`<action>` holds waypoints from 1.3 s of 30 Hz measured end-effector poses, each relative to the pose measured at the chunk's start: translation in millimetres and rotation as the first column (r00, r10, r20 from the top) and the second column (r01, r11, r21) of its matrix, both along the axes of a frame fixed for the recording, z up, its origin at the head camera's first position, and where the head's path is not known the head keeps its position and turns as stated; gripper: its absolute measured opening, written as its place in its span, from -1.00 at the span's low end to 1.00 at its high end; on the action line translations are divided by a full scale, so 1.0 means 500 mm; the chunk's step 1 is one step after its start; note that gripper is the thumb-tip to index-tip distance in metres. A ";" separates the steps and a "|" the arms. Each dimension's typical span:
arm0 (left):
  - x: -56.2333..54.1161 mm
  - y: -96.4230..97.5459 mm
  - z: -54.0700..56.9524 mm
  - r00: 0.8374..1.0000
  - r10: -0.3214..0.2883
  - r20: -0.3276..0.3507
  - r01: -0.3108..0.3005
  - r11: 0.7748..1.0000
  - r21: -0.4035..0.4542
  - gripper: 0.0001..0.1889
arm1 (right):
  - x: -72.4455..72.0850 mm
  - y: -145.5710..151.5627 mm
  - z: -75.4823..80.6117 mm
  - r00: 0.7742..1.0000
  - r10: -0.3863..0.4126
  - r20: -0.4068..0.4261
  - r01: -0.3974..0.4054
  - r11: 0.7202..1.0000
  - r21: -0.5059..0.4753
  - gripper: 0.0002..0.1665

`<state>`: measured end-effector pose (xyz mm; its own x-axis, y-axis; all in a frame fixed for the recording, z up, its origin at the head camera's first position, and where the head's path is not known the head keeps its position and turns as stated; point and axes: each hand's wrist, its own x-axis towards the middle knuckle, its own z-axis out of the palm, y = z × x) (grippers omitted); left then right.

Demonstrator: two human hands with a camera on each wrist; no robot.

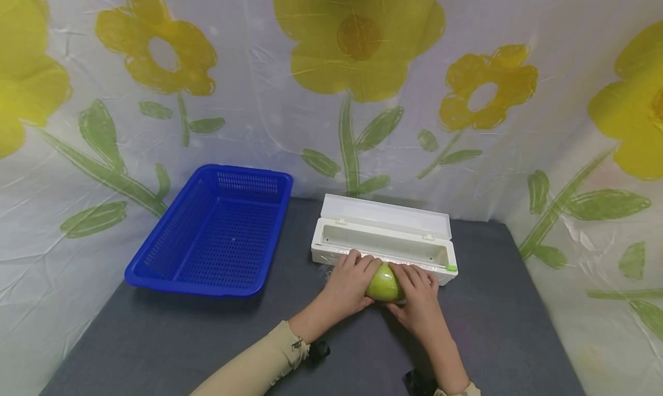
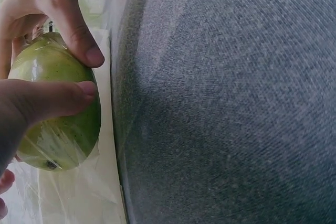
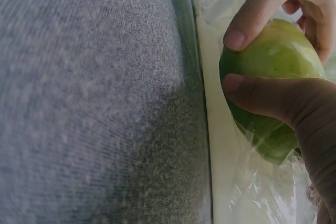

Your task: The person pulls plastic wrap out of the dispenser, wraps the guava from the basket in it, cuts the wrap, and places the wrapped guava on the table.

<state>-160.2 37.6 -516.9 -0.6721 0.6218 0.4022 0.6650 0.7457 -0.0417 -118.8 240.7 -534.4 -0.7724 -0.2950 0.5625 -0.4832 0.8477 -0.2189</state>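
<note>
A smooth green mango [image 1: 384, 284] is held between both hands, with clear plastic film [image 3: 262, 187] partly around it and creased below it. My left hand [image 1: 351, 284] grips the fruit's left side, its thumb [image 2: 68, 99] lying across the skin. From the right, my right hand [image 1: 420, 304] grips it too, the thumb [image 3: 257, 92] pressed on its near face. Just behind the fruit stands a white cling film dispenser [image 1: 331, 253] with its lid [image 1: 385, 214] tipped back. A green slider [image 1: 452, 267] sits at its right end. Some fingers are hidden behind the mango.
To the left, a blue plastic basket [image 1: 207, 288] with slotted walls stands on the grey tabletop [image 1: 492, 315]. A flower-printed sheet [image 1: 248, 125] hangs behind and around the table. A black device [image 1: 318, 350] shows at the left wrist.
</note>
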 end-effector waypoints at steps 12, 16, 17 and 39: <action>-0.005 0.000 -0.015 1.000 0.007 0.013 -0.006 1.000 -0.013 -0.03 | -0.001 -0.006 -0.010 1.000 -0.020 -0.006 0.020 1.000 -0.012 0.21; -0.001 -0.004 -0.017 1.000 0.008 0.026 -0.008 1.000 -0.019 -0.02 | -0.001 -0.008 -0.013 1.000 -0.013 -0.014 0.013 1.000 -0.015 0.20; 0.001 -0.005 -0.017 1.000 0.006 0.029 -0.006 1.000 -0.017 -0.03 | -0.001 -0.009 -0.014 1.000 -0.012 -0.015 0.012 1.000 -0.016 0.21; 0.003 -0.013 -0.041 1.000 -0.001 0.004 0.001 0.998 0.056 -0.08 | 0.024 -0.010 -0.018 0.996 0.002 0.090 0.001 0.999 -0.044 -0.08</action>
<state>-158.7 31.0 -537.4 -0.6733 0.5989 0.4336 0.6658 0.7462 0.0031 -107.1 236.0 -543.2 -0.8203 -0.2721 0.5031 -0.4603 0.8362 -0.2982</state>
